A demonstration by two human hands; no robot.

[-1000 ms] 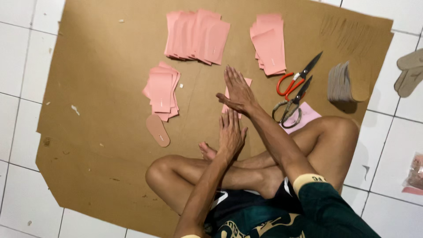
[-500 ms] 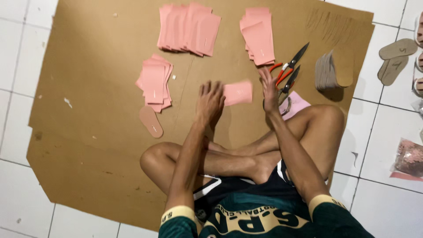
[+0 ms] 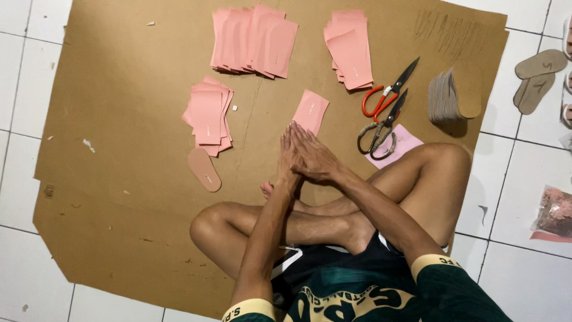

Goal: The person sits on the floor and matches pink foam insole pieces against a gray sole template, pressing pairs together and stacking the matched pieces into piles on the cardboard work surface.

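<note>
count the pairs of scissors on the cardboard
2, side by side right of the single pink sheet: red-handled scissors nearer the far pink stack, grey-handled scissors just below, resting partly on a pink sheet. None look hidden.

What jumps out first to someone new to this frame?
The left hand and right hand pressed palm to palm at centre, above the crossed legs. Around them, stacks of pink sheets fan across the brown cardboard mat, with red-handled scissors just right of the hands.
</note>
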